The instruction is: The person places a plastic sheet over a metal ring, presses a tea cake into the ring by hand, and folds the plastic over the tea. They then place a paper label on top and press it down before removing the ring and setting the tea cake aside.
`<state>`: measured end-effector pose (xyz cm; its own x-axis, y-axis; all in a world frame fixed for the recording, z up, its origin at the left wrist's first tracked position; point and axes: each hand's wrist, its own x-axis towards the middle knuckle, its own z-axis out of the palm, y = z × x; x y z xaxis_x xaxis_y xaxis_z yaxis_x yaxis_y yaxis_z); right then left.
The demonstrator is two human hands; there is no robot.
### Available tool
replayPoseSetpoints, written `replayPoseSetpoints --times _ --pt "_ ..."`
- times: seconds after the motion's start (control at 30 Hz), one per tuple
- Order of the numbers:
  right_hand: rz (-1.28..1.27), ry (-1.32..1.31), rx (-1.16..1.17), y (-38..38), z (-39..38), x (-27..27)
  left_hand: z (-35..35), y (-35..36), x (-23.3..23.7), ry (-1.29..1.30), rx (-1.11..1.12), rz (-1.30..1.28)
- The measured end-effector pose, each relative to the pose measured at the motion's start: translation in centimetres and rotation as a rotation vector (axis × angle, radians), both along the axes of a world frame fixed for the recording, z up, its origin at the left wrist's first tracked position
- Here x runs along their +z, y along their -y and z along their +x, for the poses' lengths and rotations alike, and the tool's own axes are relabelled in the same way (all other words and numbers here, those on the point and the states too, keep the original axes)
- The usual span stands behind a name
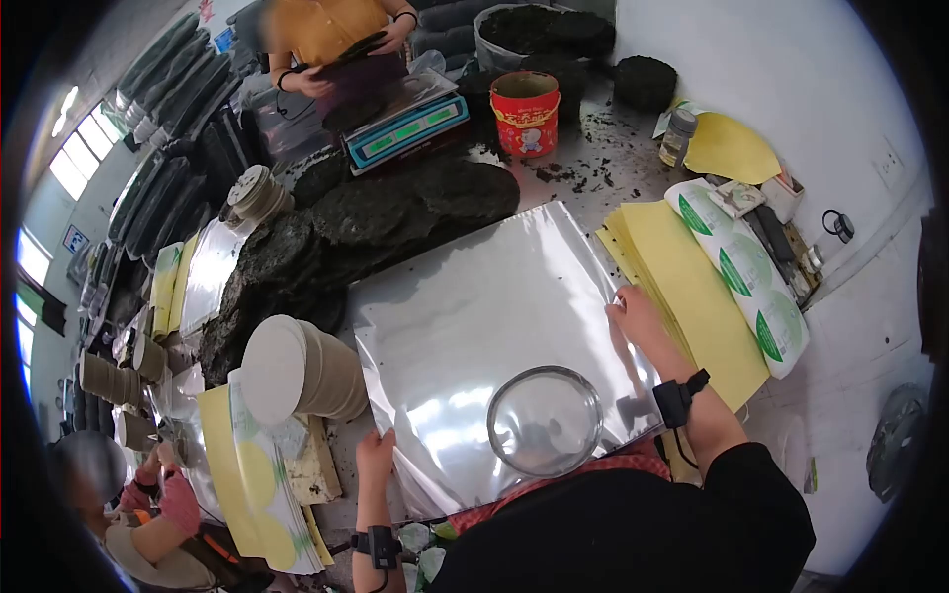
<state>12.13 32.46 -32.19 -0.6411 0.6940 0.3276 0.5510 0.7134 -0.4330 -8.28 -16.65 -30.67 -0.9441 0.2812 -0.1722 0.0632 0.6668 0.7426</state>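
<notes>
A wide stack of shiny silver foil sheets or bags (465,316) lies in front of me. My left hand (376,457) is closed at its lower left edge, the fingertips partly hidden. At the right edge, my right hand (636,314) has its fingers curled together on the foil. A round, clear or metallic ring-shaped dish (545,420) rests on the foil near my body. To the left stands a stack of round grey-beige discs (297,371). Beyond the foil, dark, rough, round cakes (386,212) overlap in a long pile.
Yellow sheets (682,287) and green-and-white printed packaging (741,277) lie at right. A red bucket (525,114) and a blue scale (407,133) stand at the back. One person (336,44) holds a dark cake behind the scale; another (158,514) works at lower left.
</notes>
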Motion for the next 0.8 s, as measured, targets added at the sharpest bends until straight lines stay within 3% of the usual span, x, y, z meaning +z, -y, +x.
replayPoseSetpoints --times 0.03,0.07,0.23,0.33,0.43,0.57,0.6,0.73,0.8 --pt "0.197 -0.061 -0.02 0.2 0.1 -0.4 0.9 -0.8 1.5 -0.18 -0.008 -0.064" --pt "0.127 -0.009 -0.059 0.2 0.4 -0.8 1.3 -1.3 2.2 -0.361 -0.013 -0.128" --pt "-0.252 0.378 -0.12 0.1 -0.2 2.6 2.5 -2.8 0.9 -0.203 -0.016 -0.306" --pt "-0.253 0.458 0.001 -1.4 -0.1 1.1 2.6 -3.5 -0.3 -0.245 0.035 -0.276" --pt "0.009 0.54 0.108 -0.4 0.8 2.0 3.6 -3.1 -1.1 -0.356 0.017 -0.269" --pt "-0.154 0.462 0.0 -0.8 0.6 2.1 2.4 -2.0 -0.3 -0.223 -0.059 -0.44" --pt "-0.17 0.42 0.039 -1.2 0.6 3.3 2.9 -3.2 3.1 -0.188 -0.069 -0.465" --pt "-0.104 0.122 0.267 -4.6 -2.1 6.9 0.6 -2.7 4.4 -0.679 -0.29 -0.156" --pt "-0.047 0.105 0.38 -7.7 -4.9 7.0 1.7 -4.5 4.0 -0.467 -0.441 -0.071"
